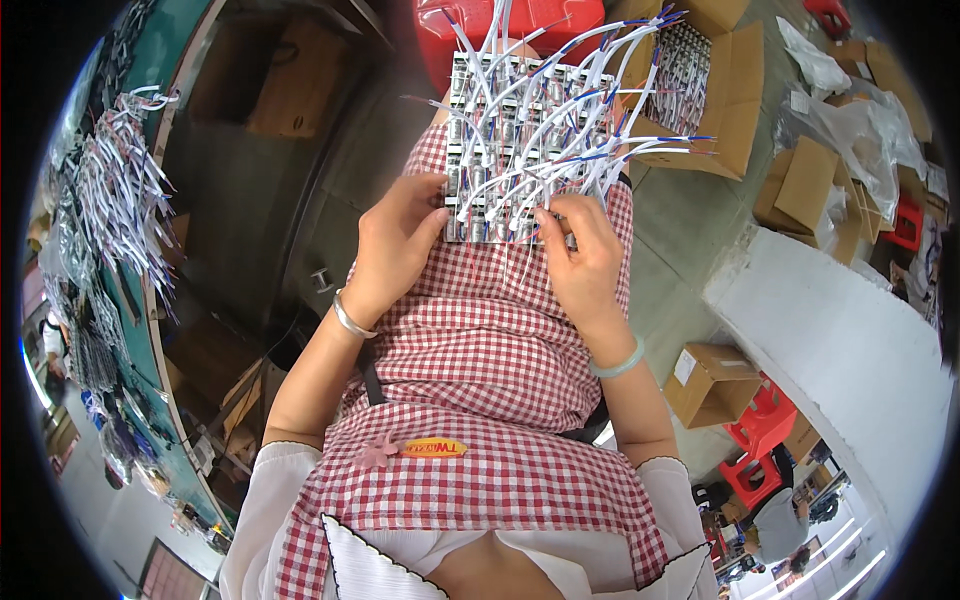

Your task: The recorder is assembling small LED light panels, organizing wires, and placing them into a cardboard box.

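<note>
A square circuit board panel [452, 150] with rows of small metallic parts lies over my lap. Many thin white wires [585, 100] rise from it and fan out to the right, their ends blue and red. My left hand [398, 240] grips the panel's left edge, thumb near the lower left corner. At the lower right part of the panel, my right hand [585, 250] is closed with thumb and index finger pinched at the wire bases. What lies between those fingertips is too small to make out. A red and white checked apron [470, 350] is under the panel.
A red plastic stool [440, 45] stands beyond the panel. An open cardboard box [740, 100] holding more wired boards is at the upper right. Bundles of white wires [125, 190] lie on the green bench [165, 370] at left. At right are a white ledge [800, 300] and a small carton [710, 385].
</note>
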Tool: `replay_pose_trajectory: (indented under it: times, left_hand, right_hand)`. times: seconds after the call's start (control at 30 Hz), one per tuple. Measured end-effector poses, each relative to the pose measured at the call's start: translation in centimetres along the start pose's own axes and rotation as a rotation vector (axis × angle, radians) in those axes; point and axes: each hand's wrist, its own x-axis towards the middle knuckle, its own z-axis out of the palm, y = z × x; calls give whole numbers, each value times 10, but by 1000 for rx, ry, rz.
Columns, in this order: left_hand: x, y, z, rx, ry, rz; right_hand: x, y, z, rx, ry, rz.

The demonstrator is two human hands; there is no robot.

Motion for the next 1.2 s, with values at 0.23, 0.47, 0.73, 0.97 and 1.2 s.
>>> replay_pose_trajectory:
  times: [0.23, 0.47, 0.73, 0.97, 1.2]
  left_hand:
    - [-2, 17, -8, -114, -26, 29]
    - [20, 41, 4, 199, -256, 189]
    - [-1, 48, -3, 323, -581, 376]
    - [-42, 33, -5, 514, -584, 561]
    - [-38, 38, -13, 403, -443, 453]
  right_hand:
    - [-14, -3, -40, -93, 270, -204]
    - [-11, 14, -54, 321, -90, 219]
    - [-18, 2, -68, 196, -371, 55]
    - [-44, 1, -72, -159, -681, -162]
    - [-22, 0, -96, 232, -591, -36]
